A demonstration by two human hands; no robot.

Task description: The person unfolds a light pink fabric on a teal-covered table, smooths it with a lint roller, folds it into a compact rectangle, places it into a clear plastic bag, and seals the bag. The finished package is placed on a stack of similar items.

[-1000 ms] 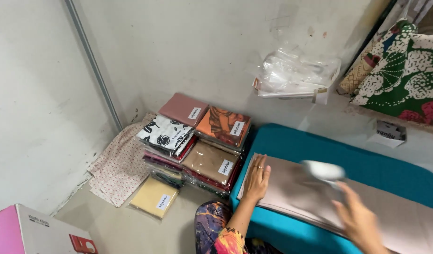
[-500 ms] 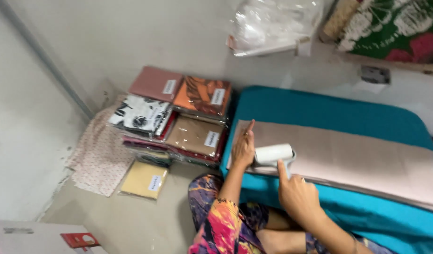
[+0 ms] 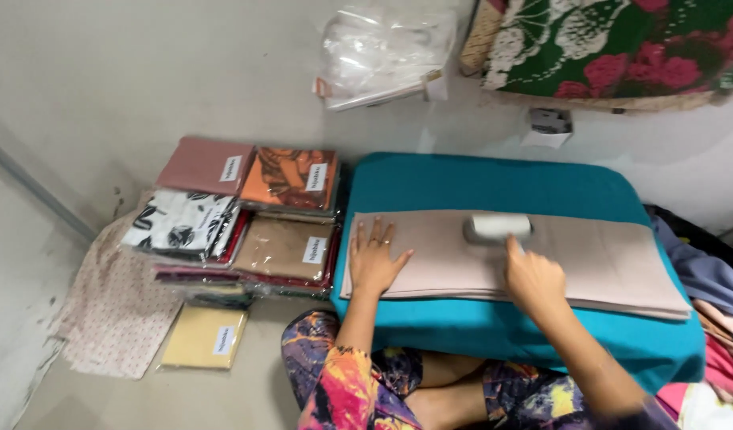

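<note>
I see a white cylinder-shaped lint roller (image 3: pixel 498 228) lying across the folded beige cloth (image 3: pixel 589 255), near its middle, on the teal padded worktop (image 3: pixel 478 179). My right hand (image 3: pixel 532 279) clamps its handle, though the fingers are hidden behind the hand. My left hand (image 3: pixel 374 259) lies flat, fingers spread, pinning the cloth's left end taut. Left of the worktop, plastic-wrapped fabric packs (image 3: pixel 247 215) are stacked; their lower layers are hard to make out.
</note>
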